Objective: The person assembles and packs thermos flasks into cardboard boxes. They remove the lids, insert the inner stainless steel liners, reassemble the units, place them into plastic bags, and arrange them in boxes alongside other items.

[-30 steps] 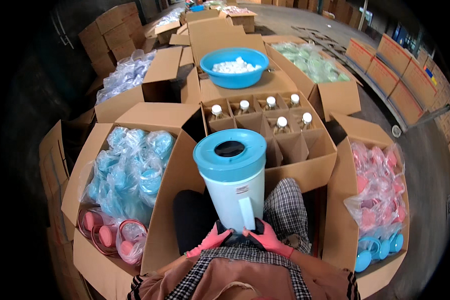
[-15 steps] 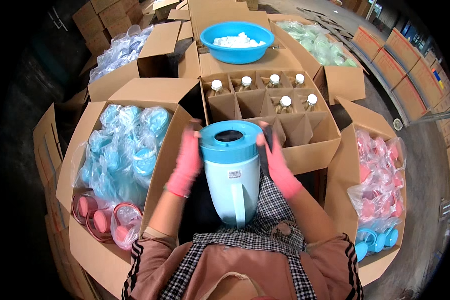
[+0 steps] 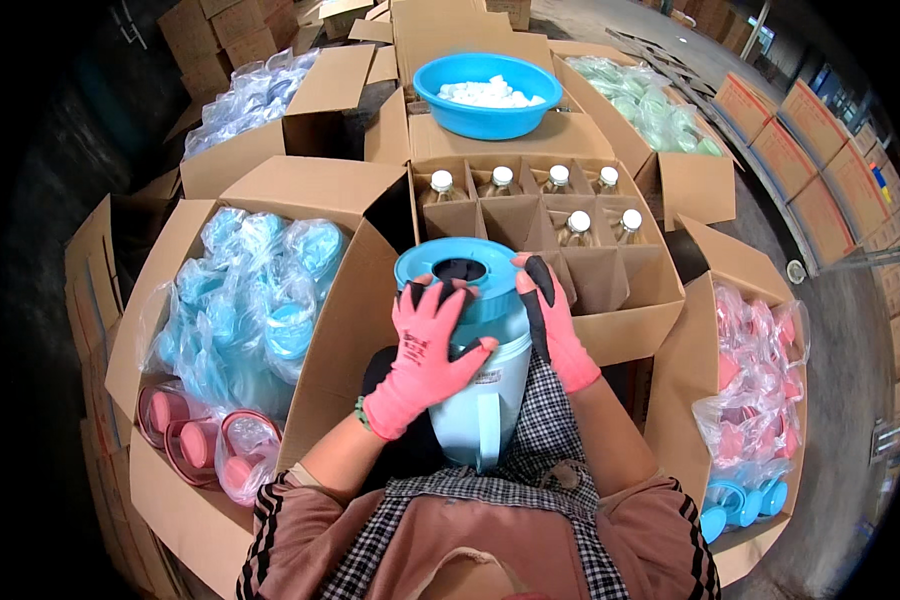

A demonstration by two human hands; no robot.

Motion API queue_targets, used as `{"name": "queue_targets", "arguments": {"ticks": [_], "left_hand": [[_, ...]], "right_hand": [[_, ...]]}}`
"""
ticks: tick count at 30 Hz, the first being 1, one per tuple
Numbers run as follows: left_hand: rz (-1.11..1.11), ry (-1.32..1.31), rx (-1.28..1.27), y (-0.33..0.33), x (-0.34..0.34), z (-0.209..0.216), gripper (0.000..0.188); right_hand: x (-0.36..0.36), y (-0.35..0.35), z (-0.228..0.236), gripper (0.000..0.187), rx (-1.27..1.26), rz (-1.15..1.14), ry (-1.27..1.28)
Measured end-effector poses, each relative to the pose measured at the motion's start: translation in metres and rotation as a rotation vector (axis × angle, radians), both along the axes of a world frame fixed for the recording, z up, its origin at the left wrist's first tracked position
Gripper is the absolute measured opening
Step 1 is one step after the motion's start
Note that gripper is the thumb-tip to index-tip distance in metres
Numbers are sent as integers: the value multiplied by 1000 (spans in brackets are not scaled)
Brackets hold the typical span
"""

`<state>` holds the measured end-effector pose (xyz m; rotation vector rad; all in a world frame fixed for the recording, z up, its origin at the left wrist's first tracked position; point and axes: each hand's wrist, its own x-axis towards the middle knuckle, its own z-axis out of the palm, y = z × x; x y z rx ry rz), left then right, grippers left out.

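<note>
A pale blue plastic jug (image 3: 457, 419) with a handle stands upright in front of my lap. Its darker blue round lid (image 3: 414, 262) sits tilted, its rim raised above the jug's mouth, with a dark opening in its middle. My left hand (image 3: 425, 355), in a pink glove with dark fingertips, lies across the lid's near left side, fingers bent over it and thumb toward the jug's side. Gloved the same way, my right hand (image 3: 558, 325) grips the lid's right edge. The fingers' undersides are hidden.
Ahead stands a divided carton (image 3: 625, 325) with several white-capped bottles; a blue basin (image 3: 435, 110) of small white pieces is behind it. Open cartons flank me, with bagged blue parts (image 3: 235, 300) and pink parts (image 3: 195, 440) at left, bagged pink parts (image 3: 755, 370) at right.
My left hand has moved from the lid's left side onto its near top. The lid has tilted and risen from the jug. My right hand stays at its right edge.
</note>
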<state>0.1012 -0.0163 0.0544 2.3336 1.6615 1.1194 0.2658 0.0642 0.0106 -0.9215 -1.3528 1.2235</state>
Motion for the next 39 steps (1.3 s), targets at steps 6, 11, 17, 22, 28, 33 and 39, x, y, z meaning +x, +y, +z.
{"name": "queue_targets", "arguments": {"ticks": [6, 11, 17, 22, 28, 33, 39], "left_hand": [[16, -135, -103, 15, -23, 7, 56], [73, -208, -303, 30, -31, 4, 55], [68, -702, -394, 27, -44, 27, 47], [-250, -1158, -321, 3, -35, 50, 40], [-126, -1030, -80, -2, -19, 50, 49], [-38, -962, -40, 18, -26, 23, 51], [-82, -1101, -132, 47, -24, 8, 43]], "right_hand": [[-9, -19, 37, 34, 416, 15, -288], [-19, -25, 40, 42, 344, 29, -477], [-9, -30, 64, 59, 785, -179, -653], [-29, -11, 101, 65, 1166, -161, -963], [-41, 1, 113, 77, -240, 379, -75], [-47, 8, 99, 74, 412, 59, -356], [-48, 46, 80, 68, 303, 162, -108]]}}
